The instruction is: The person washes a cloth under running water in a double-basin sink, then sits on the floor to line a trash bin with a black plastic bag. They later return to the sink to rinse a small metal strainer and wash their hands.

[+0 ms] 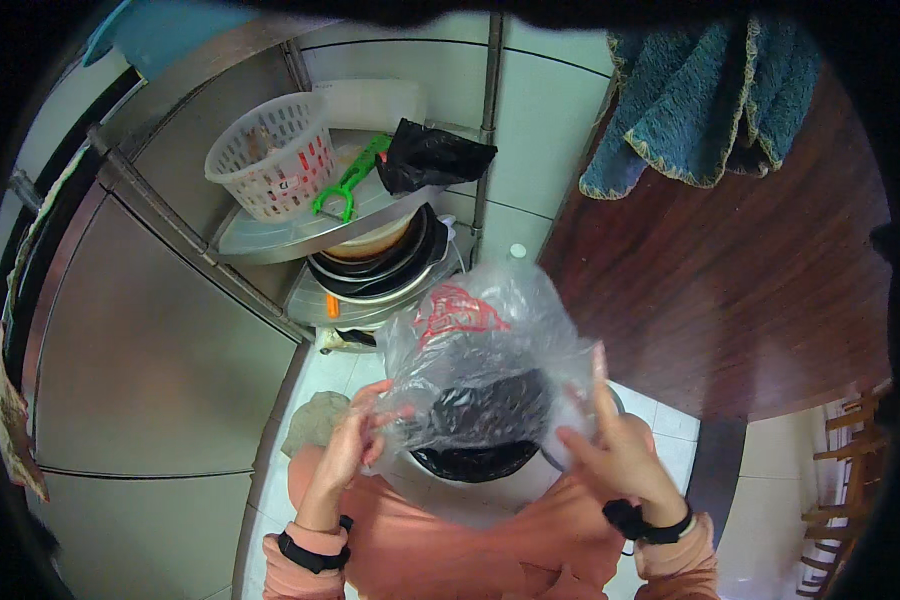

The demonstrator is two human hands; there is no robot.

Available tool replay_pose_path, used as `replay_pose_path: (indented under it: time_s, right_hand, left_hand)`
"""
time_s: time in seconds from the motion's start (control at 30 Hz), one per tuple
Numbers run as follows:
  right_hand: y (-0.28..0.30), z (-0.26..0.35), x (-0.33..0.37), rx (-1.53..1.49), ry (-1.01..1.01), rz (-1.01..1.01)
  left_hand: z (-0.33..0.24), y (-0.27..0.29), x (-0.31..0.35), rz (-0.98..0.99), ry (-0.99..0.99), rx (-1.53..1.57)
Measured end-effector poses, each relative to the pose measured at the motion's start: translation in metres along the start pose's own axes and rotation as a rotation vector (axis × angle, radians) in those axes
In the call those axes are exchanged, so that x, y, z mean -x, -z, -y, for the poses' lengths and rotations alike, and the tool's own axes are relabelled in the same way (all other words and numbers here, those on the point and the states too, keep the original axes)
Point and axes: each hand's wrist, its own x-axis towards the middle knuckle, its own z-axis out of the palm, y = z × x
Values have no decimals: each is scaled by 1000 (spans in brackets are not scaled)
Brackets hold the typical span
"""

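Note:
A clear plastic bag (495, 300) with red print spreads between my two hands, above my lap. At its left edge, the curled fingers of my left hand (352, 440) pinch the plastic. My right hand (625, 450) holds the opposite side, its index finger pointing up and its thumb apart. Some of the right fingers are blurred behind the film. Below the bag sits a round container lined with a black plastic bag (475, 462), seen partly through the clear film. The container's sides are mostly hidden.
Left stands a metal rack (315, 235) carrying a white perforated basket (275, 160), a green peeler (350, 185), a crumpled black bag (435, 157) and stacked pans (390, 265). A blue-green towel (705, 110) hangs over a dark wooden panel (720, 270) at right. Wooden chairs (850, 470) stand beyond.

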Motion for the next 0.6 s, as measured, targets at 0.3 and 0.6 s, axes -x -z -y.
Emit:
replay_pose_path:
  time_s: [0.3,0.6]
  right_hand:
    - [-47,-63,-6,-135,-485,413]
    - [-65,-137,-47,-238,-177,-4]
  left_hand:
    - [37,-20,-48,446,216,-227]
    - [162,-80,-168,199,207,-867]
